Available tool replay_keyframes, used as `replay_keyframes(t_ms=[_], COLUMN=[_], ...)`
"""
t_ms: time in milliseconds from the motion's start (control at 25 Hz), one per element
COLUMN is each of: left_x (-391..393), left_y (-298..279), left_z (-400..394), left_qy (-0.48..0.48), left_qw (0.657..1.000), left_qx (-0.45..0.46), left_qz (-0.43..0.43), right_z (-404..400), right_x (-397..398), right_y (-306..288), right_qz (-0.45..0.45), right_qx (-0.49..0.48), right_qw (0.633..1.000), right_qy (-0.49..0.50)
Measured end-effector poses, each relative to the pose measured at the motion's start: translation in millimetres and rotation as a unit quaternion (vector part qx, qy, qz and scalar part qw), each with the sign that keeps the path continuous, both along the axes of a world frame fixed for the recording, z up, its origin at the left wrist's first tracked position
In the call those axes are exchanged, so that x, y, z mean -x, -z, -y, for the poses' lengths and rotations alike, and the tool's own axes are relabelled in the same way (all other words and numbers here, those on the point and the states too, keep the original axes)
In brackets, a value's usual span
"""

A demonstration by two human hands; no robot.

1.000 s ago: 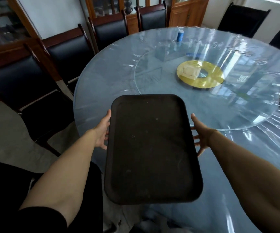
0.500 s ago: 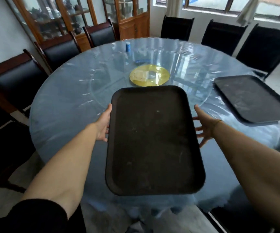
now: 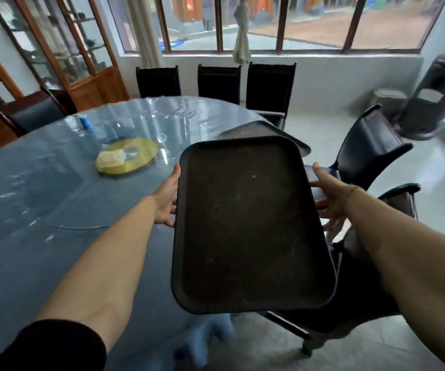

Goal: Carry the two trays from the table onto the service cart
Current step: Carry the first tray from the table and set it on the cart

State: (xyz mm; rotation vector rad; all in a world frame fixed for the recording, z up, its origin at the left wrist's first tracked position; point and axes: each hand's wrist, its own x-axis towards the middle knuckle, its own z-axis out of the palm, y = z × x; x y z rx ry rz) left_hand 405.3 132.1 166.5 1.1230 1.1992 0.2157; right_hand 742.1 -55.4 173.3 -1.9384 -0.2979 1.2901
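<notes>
I hold a dark brown rectangular tray (image 3: 245, 223) level in the air, over the right edge of the round table (image 3: 55, 210) and the chair beside it. My left hand (image 3: 166, 199) grips its left long edge, thumb on top. My right hand (image 3: 328, 199) grips the right long edge, fingers spread underneath. A second dark tray (image 3: 245, 129) lies on the table's far right rim, mostly hidden behind the held one. No service cart is in view.
The table wears a blue cloth under clear plastic, with a yellow plate (image 3: 126, 159) and a blue bottle (image 3: 85, 122). Black chairs (image 3: 368, 148) stand at the right and far side (image 3: 218, 80). Wooden cabinets (image 3: 82, 62) line the left wall; grey floor opens right.
I have turned right with the tray still in both hands. The table has slid to the left of view, and the windows, right-hand chairs and open floor have come in.
</notes>
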Motion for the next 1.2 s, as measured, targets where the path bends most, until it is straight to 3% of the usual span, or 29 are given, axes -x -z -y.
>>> replay_keyframes(t_ms=[320,520,800,1200], left_x=[-176.8,-277.0,-402.2,-529.0], left_y=[-15.1,-18.8,-15.3,-17.7], left_z=[80.0,132.6,210.8,271.1], left_qy=[0.177,0.288,0.424,0.586], left_qw=[0.984,0.957,0.905,0.809], left_qx=[-0.021,-0.013,-0.012,-0.015], left_qz=[0.012,0.013,0.021,0.033], right_z=[182.1,285.7,394.9,462.7], right_x=[-85.2,-99.0,-98.3,-95.2], right_y=[-24.2,-30.5,-33.3,-36.3], right_qz=[0.011,0.009,0.004,0.019], right_qx=[0.005,0.009,0.010,0.032], right_qw=[0.986,0.956,0.891,0.788], right_qy=[0.167,0.294,0.455,0.614])
